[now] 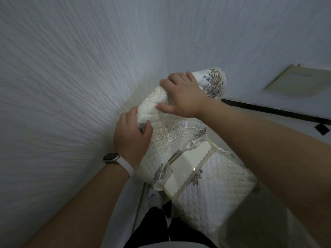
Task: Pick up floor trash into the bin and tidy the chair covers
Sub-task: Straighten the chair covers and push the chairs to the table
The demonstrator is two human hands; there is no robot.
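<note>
Dark trousers [161,228] and two bare forearms fill the foreground; the left forearm carries a white wristband [119,161]. Both arms reach to a quilted cream backrest cover [172,136], floral-embroidered and lace-edged, draped over the top of a chair. The long axis of its rolled top edge runs from lower left to upper right, close along the ribbed wall [71,86]. Its skirt hangs toward the camera. The left hand [132,135] grips the lower-left end, fingers curled round the fabric. The right hand [184,97] grasps the middle of the roll, fingers over the far side and thumb pressed on the near face. The floral upper-right end projects past it. Below, a bare strip of cream chair frame [189,161] separates this cover from the quilted seat cover [218,187]. At right lie pale floor [259,230] and a pale rectangular panel [297,79].
</note>
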